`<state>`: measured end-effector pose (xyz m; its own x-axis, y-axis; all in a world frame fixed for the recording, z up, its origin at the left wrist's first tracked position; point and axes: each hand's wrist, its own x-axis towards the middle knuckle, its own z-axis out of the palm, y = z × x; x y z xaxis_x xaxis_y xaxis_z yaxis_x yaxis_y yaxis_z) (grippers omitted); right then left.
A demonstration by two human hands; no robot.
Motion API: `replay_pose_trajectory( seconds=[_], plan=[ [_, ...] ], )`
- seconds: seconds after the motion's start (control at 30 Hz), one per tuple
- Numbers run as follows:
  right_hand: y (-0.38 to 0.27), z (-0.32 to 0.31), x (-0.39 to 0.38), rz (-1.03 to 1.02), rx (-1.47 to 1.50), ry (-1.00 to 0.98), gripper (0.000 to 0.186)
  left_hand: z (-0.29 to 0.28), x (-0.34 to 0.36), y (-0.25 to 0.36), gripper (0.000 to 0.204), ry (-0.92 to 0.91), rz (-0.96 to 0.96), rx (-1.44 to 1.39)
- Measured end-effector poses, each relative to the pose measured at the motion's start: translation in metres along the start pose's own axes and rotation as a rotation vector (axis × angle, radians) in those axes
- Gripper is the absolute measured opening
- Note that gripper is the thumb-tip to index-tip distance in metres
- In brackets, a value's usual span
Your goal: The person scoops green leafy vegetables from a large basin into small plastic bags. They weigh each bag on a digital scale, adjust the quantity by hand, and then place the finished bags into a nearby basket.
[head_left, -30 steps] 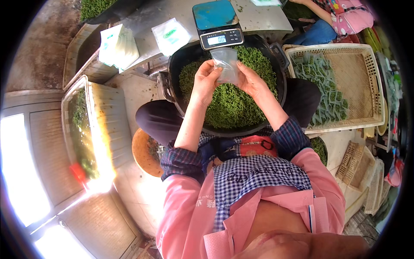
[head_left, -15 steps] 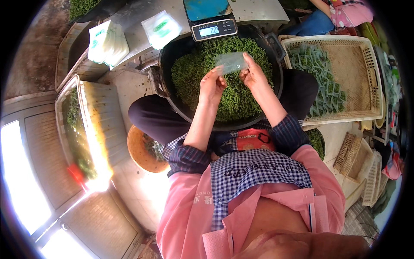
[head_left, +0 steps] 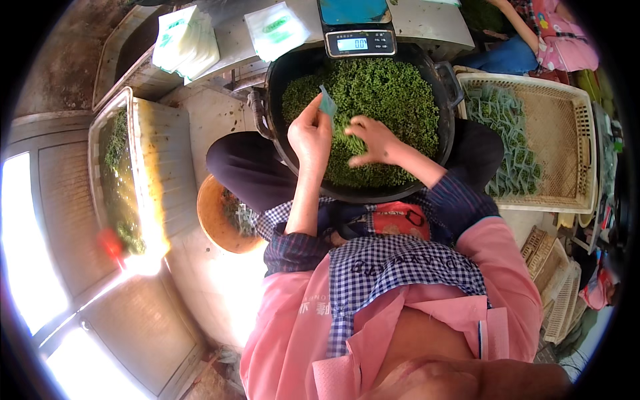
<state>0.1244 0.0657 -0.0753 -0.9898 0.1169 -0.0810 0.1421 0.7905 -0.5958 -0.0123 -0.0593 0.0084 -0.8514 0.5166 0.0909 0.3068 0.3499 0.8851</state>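
A wide black tub (head_left: 350, 194) heaped with small green berries (head_left: 393, 93), which look like green peppercorns, sits between my knees. Over its left part, my left hand (head_left: 311, 141) pinches a small clear plastic bag (head_left: 327, 103) between thumb and fingers. The bag stands up edge-on, and I cannot see anything inside it. My right hand (head_left: 376, 143) is low over the middle of the berries, fingers spread and curved, with nothing visible in it. Whether its fingertips touch the berries I cannot tell.
A digital scale (head_left: 361, 44) stands at the tub's far edge. Stacked plastic bags (head_left: 187, 41) and a flatter pile of bags (head_left: 277, 30) lie left of it. Right, a crate (head_left: 567, 140) holds rows of filled packets (head_left: 508, 140). An orange basin (head_left: 212, 223) sits left; another person (head_left: 567, 40) sits far right.
My right hand has let go of the bag and come down over the berries, its fingers opening. The left hand has moved slightly left and turned the bag upright. The whole view has shifted a little.
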Motion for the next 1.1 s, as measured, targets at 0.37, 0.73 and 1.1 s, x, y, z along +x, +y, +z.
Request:
replay_pose_trajectory(
  seconds=[0.37,0.73,1.1],
  plan=[
    [0.050,-0.034,0.014,0.691,1.176,0.361,0.041,0.016,-0.017,-0.002,0.027,-0.014,-0.066,-0.314],
    [-0.044,-0.086,0.006,0.022,1.795,0.833,0.037,0.074,-0.026,0.017,0.027,-0.166,-0.121,-0.225],
    [-0.038,-0.091,0.013,0.103,1.565,1.186,0.035,0.071,-0.027,0.012,0.031,-0.329,-0.227,-0.526]
  ],
)
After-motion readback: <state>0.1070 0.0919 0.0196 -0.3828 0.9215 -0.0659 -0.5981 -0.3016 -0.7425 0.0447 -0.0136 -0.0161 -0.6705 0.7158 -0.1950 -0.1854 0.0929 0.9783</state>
